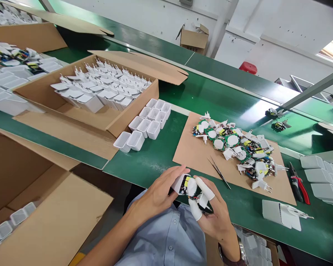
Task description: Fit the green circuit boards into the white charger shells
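Between our two hands, our left hand [161, 187] cups a white case [178, 183] along its sides, its fingers curved closed around it, while the thumb and forefinger of our right hand [219, 214], both in white finger covers, pinch a circuit assembly [192, 187]. The assembly sits at the mouth of the case, its yellow-wrapped part nearest the left fingers and a white plug piece [203, 200] beneath the right fingertips.

We would do best to keep the case steady in the left palm and line the board up square with the opening, easing it rather than forcing it if it catches. Our covered fingertips should bear on edges, not on components, and we should watch that the thin wires by the right thumb do not get nipped at the rim.

Just beyond our right fingers lie tweezers [219, 173] on a cardboard sheet [187, 146], handy for tucking a wire. Past them is a pile of circuit assemblies [232, 140]; beyond our left fingertips stand open white cups [135, 140].
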Available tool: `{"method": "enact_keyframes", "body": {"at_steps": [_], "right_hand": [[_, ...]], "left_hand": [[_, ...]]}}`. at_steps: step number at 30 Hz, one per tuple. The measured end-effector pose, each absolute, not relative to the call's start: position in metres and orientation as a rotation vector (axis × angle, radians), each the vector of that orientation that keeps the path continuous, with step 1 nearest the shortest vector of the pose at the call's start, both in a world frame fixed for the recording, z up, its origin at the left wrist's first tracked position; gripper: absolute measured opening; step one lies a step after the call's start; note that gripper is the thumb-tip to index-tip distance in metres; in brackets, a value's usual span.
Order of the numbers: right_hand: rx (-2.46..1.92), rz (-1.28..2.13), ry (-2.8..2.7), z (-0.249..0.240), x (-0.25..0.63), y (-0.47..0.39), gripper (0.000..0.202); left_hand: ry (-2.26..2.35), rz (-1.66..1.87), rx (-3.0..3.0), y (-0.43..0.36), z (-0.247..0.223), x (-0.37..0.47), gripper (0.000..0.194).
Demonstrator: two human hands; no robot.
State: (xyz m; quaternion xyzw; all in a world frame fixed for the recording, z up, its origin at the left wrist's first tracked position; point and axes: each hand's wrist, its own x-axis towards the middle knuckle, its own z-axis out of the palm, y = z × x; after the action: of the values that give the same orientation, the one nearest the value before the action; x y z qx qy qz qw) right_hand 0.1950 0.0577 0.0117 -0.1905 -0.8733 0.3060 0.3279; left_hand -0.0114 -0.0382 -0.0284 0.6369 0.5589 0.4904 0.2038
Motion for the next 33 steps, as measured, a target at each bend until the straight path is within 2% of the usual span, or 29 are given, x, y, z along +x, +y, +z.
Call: {"method": "enact_keyframes", "body": {"at_steps": [17, 25, 30, 33], "right_hand": [[-0.46, 0.737, -2.348, 0.0149, 0.194, 0.0598, 0.073], [-0.488, 0.888, -2.386, 0.0139, 0.1883, 0.0592, 0.075], [-0.604, 1.098, -2.301, 0.0145, 0.1957, 0.0581, 0.053], [-0.618, 1.081, -2.245, 0.0123, 0.1971, 0.0577, 0.05]], "left_hand": [[1.549, 1.369, 1.743, -0.0381, -0.0322, -0.0102, 0.092], [1.565, 1.341, 1.732, -0.0404, -0.0328, -0.0109, 0.09], [1.52, 1.355, 1.606, -0.0438, -0.0277, -0.0141, 0.083], [1.492, 1.425, 1.568, -0.0431, -0.0286, -0.0156, 0.077]]}}
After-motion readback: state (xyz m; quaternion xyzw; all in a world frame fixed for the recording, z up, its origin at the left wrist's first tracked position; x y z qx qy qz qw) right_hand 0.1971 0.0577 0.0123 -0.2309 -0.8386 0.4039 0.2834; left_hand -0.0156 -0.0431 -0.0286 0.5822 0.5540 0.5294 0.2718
